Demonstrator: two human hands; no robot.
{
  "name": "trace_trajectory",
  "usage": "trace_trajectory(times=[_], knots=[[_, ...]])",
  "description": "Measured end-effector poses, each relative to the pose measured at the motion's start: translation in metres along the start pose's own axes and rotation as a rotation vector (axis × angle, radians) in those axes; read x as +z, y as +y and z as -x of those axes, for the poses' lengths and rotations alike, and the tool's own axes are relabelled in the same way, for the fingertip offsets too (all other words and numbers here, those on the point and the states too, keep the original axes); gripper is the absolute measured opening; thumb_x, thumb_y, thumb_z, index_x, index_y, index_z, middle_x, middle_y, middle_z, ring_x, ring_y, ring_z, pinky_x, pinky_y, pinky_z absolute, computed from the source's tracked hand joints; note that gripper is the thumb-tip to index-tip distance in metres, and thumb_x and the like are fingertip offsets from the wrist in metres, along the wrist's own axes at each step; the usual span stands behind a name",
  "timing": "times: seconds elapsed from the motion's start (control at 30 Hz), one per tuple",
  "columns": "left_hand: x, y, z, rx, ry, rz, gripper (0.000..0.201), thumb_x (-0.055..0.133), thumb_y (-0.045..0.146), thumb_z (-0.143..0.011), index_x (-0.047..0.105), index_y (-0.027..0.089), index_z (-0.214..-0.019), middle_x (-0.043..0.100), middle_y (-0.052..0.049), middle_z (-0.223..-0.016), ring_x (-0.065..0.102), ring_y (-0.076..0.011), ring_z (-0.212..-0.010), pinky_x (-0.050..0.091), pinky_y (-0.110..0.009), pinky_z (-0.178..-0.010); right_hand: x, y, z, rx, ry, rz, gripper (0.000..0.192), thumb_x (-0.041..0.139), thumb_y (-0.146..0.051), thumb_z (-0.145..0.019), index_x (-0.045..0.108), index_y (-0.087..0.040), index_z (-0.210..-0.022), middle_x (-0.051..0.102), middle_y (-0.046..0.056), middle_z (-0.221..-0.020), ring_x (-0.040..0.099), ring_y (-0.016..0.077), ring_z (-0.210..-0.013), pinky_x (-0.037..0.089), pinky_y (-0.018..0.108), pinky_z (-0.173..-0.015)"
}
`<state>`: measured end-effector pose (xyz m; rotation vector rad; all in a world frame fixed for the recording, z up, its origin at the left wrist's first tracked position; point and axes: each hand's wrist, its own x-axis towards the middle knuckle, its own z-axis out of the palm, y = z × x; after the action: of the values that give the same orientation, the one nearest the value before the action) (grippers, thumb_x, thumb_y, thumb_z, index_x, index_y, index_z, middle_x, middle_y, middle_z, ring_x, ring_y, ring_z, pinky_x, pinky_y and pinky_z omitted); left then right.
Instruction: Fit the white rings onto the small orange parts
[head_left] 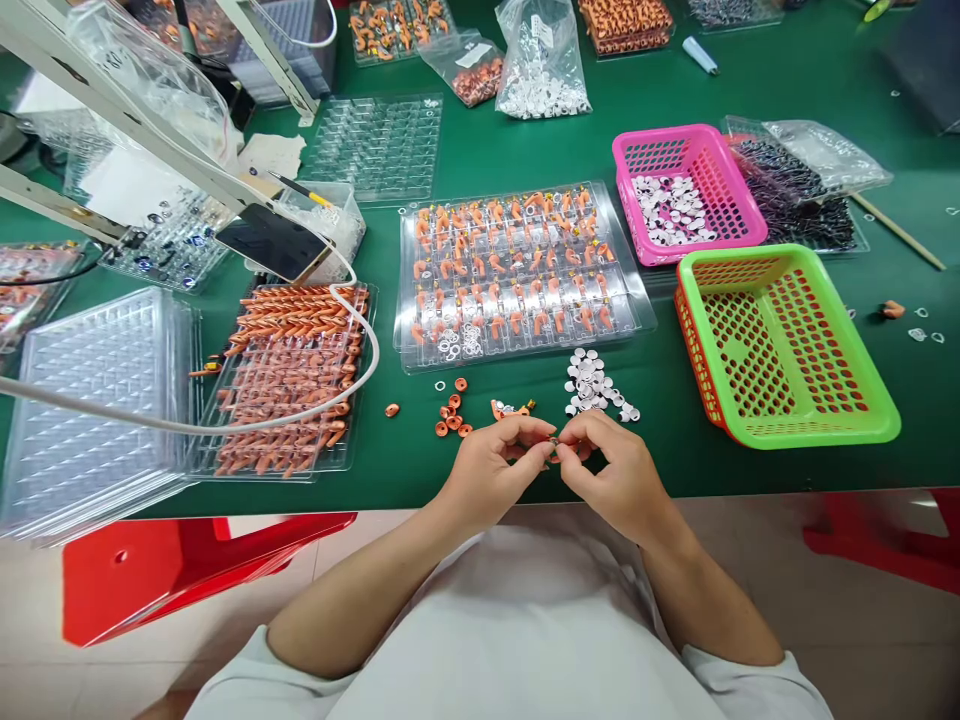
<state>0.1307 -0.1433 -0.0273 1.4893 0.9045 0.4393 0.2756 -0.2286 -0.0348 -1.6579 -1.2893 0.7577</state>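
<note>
My left hand (496, 468) and my right hand (611, 470) meet fingertip to fingertip over the near edge of the green table (660, 385), pinching one tiny part (553, 441) between them. Just beyond my fingers lie a few small orange rings (451, 412), an orange piece (508, 408) and a pile of small white discs (595, 388). Farther back a clear blister tray (517, 270) holds rows of orange parts.
An empty green basket (780, 345) stands at the right, behind it a pink basket (686, 190) with white discs. At the left are a tray of orange pieces (289, 375), stacked clear trays (90, 400), a phone (274, 242) with a white cable, and a red stool (202, 560) below.
</note>
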Motion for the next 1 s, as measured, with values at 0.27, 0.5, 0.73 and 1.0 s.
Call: trace_trajectory(times=[0.27,0.5,0.73,1.0], knots=[[0.001,-0.004,0.001,0.362,0.103,-0.428,0.016,0.060,0.015,-0.083,0.073,0.019,-0.091,0.078,-0.004,-0.083,0.072,-0.0169,-0.074,0.059,-0.027,-0.069,-0.003,-0.001,-0.003,0.033,-0.050,-0.010,0.013,0.052,-0.012,-0.087,0.059,-0.021,-0.081,0.059,0.001,-0.078,0.056,0.0143,-0.068,0.044,0.025,-0.058],[0.001,-0.012,-0.003,0.581,0.135,-0.586,0.018,0.056,0.013,-0.086,0.070,0.020,-0.093,0.078,-0.003,-0.083,0.073,-0.0168,-0.076,0.058,-0.028,-0.073,-0.003,-0.001,-0.005,0.071,-0.041,0.004,0.014,0.051,-0.014,-0.089,0.062,-0.020,-0.083,0.061,0.002,-0.078,0.056,0.0151,-0.068,0.041,0.024,-0.054],[0.003,-0.014,-0.007,0.671,0.192,-0.684,0.018,0.054,0.011,-0.085,0.069,0.018,-0.093,0.078,-0.005,-0.080,0.073,-0.0178,-0.074,0.058,-0.029,-0.071,-0.001,-0.002,-0.008,0.058,-0.045,0.009,0.014,0.051,-0.014,-0.088,0.061,-0.020,-0.081,0.058,0.001,-0.076,0.054,0.0150,-0.067,0.042,0.025,-0.056],[0.006,-0.019,-0.010,0.655,0.231,-0.667,0.019,0.053,0.012,-0.084,0.069,0.019,-0.089,0.076,-0.004,-0.076,0.072,-0.0174,-0.070,0.058,-0.029,-0.068,0.004,0.000,-0.009,0.042,-0.020,0.033,0.014,0.051,-0.014,-0.087,0.059,-0.021,-0.078,0.060,0.002,-0.077,0.055,0.0152,-0.066,0.042,0.026,-0.056]])
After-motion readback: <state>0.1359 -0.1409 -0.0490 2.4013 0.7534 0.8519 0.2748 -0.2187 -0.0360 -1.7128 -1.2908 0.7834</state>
